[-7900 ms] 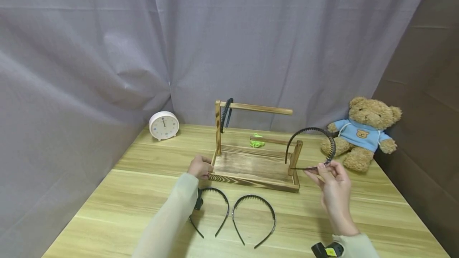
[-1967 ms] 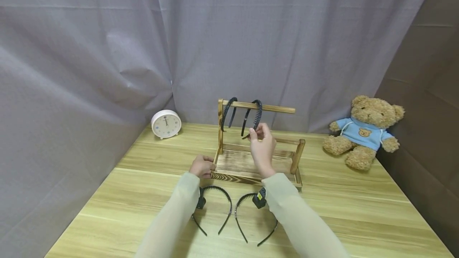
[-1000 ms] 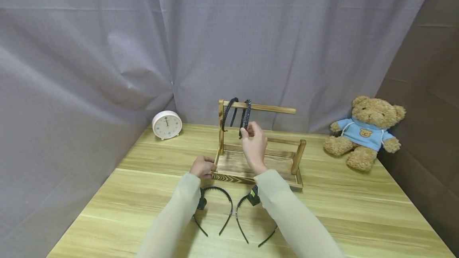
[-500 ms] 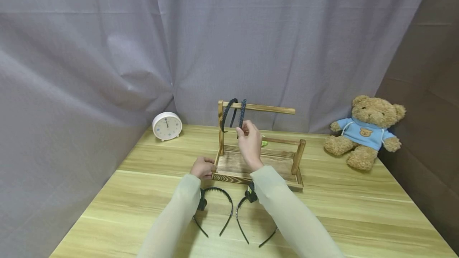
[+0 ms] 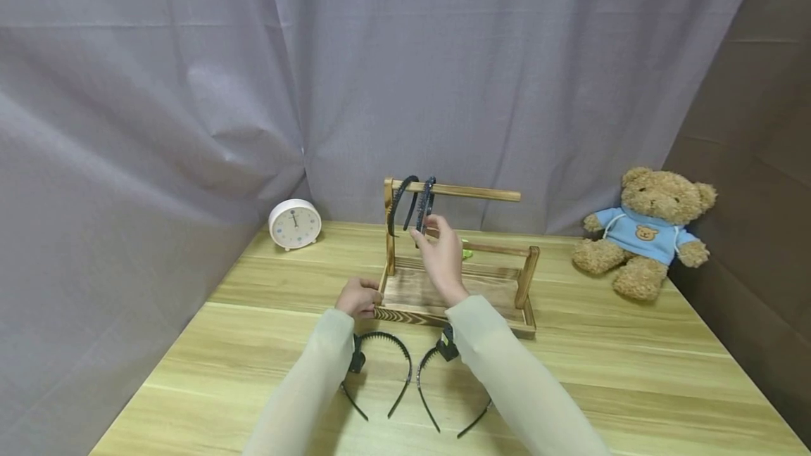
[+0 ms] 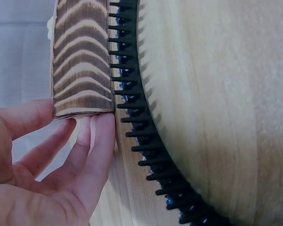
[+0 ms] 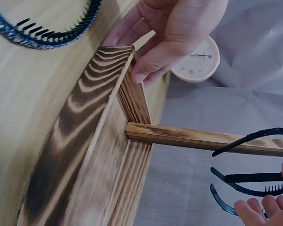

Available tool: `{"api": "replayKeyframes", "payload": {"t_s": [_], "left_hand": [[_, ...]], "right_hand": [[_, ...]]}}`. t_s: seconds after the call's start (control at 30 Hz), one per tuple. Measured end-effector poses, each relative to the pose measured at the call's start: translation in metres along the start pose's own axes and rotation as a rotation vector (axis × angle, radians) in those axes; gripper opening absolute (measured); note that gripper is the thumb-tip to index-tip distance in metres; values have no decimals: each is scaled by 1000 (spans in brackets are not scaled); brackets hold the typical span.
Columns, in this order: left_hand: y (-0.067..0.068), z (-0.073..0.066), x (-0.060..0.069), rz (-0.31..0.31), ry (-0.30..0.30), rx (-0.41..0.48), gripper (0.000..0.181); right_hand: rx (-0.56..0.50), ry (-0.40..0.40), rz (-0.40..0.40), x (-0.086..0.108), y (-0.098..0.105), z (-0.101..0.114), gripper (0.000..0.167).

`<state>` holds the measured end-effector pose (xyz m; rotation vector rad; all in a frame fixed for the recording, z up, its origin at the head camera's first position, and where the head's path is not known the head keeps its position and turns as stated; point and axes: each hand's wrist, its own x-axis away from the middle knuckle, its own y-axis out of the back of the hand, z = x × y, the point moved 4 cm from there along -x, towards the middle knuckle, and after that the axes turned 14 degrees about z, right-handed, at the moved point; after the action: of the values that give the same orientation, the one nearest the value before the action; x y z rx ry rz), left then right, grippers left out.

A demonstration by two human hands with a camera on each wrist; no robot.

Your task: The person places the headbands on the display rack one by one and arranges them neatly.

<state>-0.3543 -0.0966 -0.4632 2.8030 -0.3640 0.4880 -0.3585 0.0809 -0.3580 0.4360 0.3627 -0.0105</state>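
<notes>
Right hand (image 5: 443, 260) in a fingertip pinch on 1 headband (image 5: 424, 201), left hand (image 5: 358, 298) in a grip on the wooden rack (image 5: 412, 316)

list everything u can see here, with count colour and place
Wooden rack: one, brown, mid-table
Hung headbands: two, dark, over the rack's upper bar
Loose headbands: two, dark, on the table before the rack, partly covered
Clock: one, white, back left of the table
Teddy bear: one, tan with blue top, back right
Small item: one, bright green, behind the rack, mostly hidden
Table: one, light wood, underneath
Curtain: grey, behind
Wrist cameras: two, black, at the wrists
Sleeves: two, pale, on the arms
Left grip: one, bare, at the rack's near-left corner
Right grip: one, bare, pinching the right-hand hung headband
</notes>
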Motion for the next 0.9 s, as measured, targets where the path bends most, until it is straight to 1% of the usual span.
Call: {"api": "replayKeyframes", "payload": {"t_s": [0.27, 0.43, 0.9], "left_hand": [[1, 0, -1, 1, 5, -3, 34], [0, 1, -1, 4, 14, -16, 35], [1, 1, -1, -16, 13, -47, 32]], "right_hand": [[-27, 3, 4, 7, 5, -2, 50], [-20, -17, 34, 12, 9, -3, 57], [-68, -58, 78, 28, 18, -5, 62]]}}
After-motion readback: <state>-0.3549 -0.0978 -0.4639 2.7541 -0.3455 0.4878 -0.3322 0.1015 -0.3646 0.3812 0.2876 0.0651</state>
